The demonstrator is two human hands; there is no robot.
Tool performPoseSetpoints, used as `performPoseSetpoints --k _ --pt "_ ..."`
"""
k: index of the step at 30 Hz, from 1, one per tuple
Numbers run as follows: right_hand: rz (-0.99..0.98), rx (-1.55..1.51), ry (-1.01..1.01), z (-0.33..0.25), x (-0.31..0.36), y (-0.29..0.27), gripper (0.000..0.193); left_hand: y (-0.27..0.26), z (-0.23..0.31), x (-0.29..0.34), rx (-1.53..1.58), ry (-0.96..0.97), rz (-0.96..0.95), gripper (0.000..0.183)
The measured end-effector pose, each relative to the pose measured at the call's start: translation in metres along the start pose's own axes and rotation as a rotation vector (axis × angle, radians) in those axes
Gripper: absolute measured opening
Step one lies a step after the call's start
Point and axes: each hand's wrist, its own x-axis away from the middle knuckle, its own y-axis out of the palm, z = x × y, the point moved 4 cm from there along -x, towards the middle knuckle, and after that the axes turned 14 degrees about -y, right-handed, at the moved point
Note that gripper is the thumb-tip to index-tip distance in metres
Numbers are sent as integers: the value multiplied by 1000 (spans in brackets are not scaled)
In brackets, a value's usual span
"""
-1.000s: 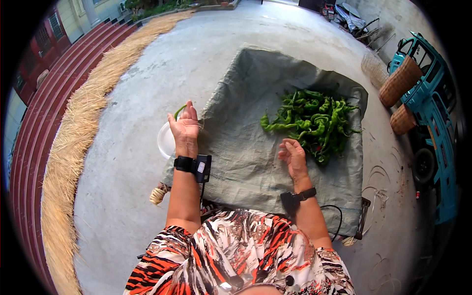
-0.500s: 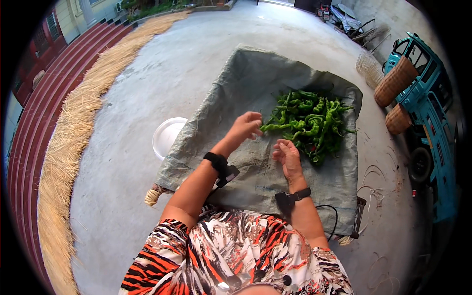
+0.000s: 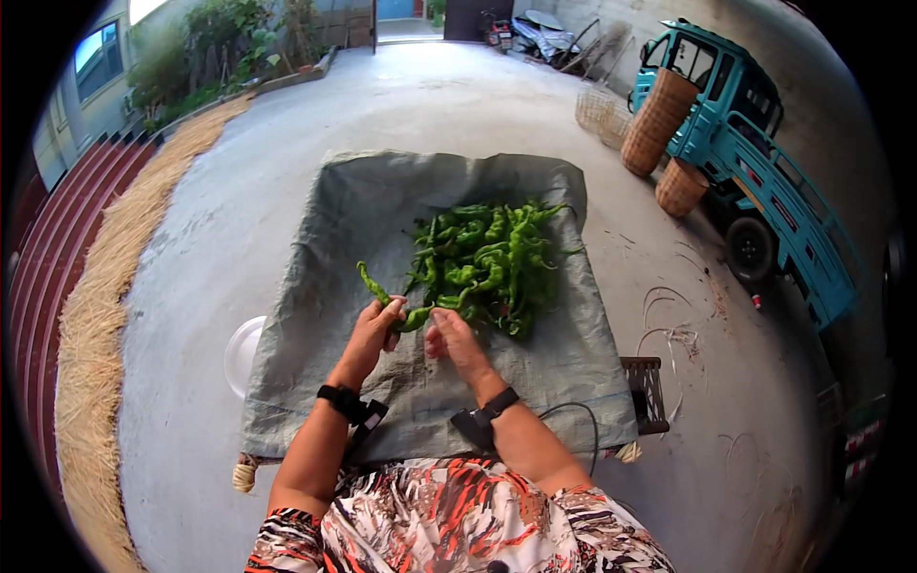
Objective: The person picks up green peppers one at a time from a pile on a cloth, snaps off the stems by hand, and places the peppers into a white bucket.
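A long green pepper point(image 3: 373, 283) is held in my left hand point(image 3: 368, 341), its upper end sticking out past the fingers. A green length of pepper point(image 3: 415, 319) also reaches from that hand toward my right hand point(image 3: 458, 346); whether it is the same pepper I cannot tell. My right hand is loosely curled beside that end, with its fingers apart and no pepper plainly in its grip. Just beyond both hands lies a heap of green peppers point(image 3: 516, 260) on a grey-green woven sheet point(image 3: 358, 205).
The sheet covers a low table with a dark slatted end point(image 3: 650, 393). A white basin point(image 3: 245, 355) is on the ground at the left. Straw point(image 3: 100, 315) lies along red steps point(image 3: 57, 277). Wicker baskets point(image 3: 661, 119) stand by a teal cargo vehicle point(image 3: 731, 158) at the right.
My left hand, empty before, now holds a green pepper. Both hands have drawn closer to each other. The whole view has swung, so the table and peppers sit further left.
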Motion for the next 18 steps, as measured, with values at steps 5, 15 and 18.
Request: performPoseSetpoints --k 5,15,18 --pt "-95 51 -37 1 -2 -8 23 16 -8 10 -124 -37 -111 29" --pt "-94 13 -17 -7 1 2 22 -5 -20 5 -75 -44 34 24" --pt "-57 -31 -24 -2 0 -2 23 -10 -23 9 -78 -53 90 21"
